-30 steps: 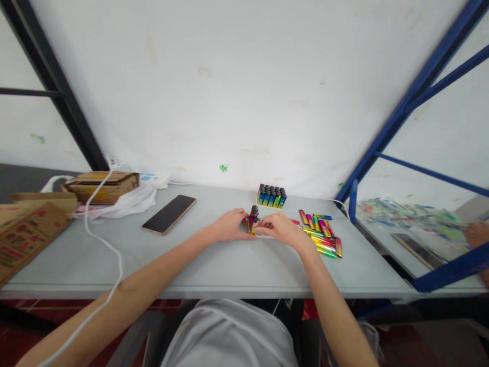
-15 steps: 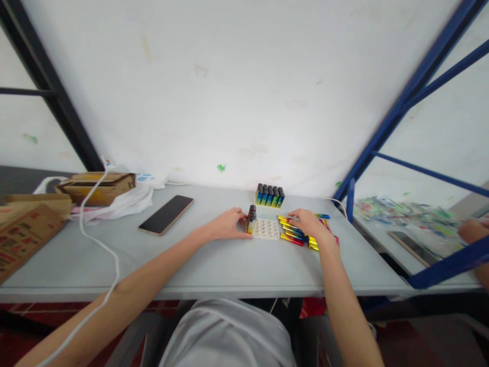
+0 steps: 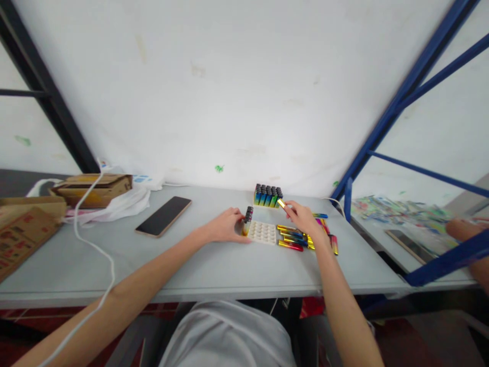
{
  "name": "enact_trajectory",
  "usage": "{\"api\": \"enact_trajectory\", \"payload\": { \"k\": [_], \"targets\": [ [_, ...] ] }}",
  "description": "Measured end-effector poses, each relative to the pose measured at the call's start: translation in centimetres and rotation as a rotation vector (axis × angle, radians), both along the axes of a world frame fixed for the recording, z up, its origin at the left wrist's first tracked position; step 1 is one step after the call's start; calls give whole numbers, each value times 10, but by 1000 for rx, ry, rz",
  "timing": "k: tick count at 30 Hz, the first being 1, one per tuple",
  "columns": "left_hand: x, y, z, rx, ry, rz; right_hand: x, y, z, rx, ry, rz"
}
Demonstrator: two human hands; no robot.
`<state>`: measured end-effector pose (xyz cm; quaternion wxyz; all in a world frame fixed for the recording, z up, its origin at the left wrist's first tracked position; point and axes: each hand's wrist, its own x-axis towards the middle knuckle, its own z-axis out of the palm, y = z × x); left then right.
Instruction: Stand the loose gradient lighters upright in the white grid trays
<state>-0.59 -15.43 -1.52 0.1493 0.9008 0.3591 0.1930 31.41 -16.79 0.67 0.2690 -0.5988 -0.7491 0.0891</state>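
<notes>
My left hand point(image 3: 228, 226) curves round the left end of a white tray point(image 3: 264, 232) with rows of round holes. Its fingers lie behind a row of upright black-topped lighters point(image 3: 247, 221) and its thumb at the near corner. In my right hand point(image 3: 302, 216), thumb and fingers pinch one shiny gold-ended lighter point(image 3: 281, 203), raised and tilted above the right side of the tray. Below this hand lies a loose pile of lighters point(image 3: 292, 236) in yellow, blue and red. Behind the tray stands a block of upright lighters point(image 3: 268, 195) with black tops.
A phone point(image 3: 163, 216) lies left of my left hand. Cardboard boxes point(image 3: 91, 188), a white plastic bag point(image 3: 130, 203) and a white cable point(image 3: 109, 257) are further left. A blue metal frame point(image 3: 382, 127) rises at right; beyond it another person's hand point(image 3: 458, 232) shows.
My right hand has lifted a lighter from the pile and moved it up and left toward the tray. My left hand keeps its place at the tray.
</notes>
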Motion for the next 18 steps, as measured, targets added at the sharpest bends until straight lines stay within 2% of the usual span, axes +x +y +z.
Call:
{"api": "enact_trajectory", "payload": {
  "k": [4,7,11,14,18],
  "targets": [
    [2,1,-3,12,-28,20,-19,-2,9,100,278,50],
    [2,2,-4,16,-23,16,-35,-3,10,101,405,63],
    [1,1,-4,20,-23,16,-55,-7,10,37,451,88],
    [1,1,-4,21,-18,17,-68,-13,12,-15,551,179],
    [1,2,-5,26,-36,19,-79,-19,15,-189,702,284]
  ]
}}
